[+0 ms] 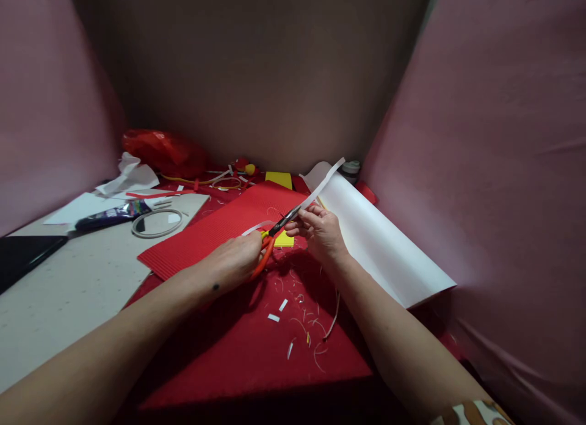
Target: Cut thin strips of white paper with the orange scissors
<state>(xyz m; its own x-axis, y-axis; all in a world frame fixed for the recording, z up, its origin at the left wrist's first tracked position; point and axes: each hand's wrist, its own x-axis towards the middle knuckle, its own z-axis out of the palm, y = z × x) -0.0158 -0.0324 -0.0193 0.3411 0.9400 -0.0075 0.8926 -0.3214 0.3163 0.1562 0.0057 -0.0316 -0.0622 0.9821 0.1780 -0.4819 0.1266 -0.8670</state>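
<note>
My left hand grips the orange handles of a pair of scissors, whose dark blades point up and right. My right hand pinches a narrow white paper strip that rises up and to the right from the blades. Both hands hover over a red corrugated sheet and a red cloth strewn with small white and yellow paper scraps. A yellow piece lies under the scissors.
A large white paper sheet lies to the right. On the left are a grey board, a dark tube, a white ring, crumpled white paper and a red plastic bag. Pink fabric walls close in both sides.
</note>
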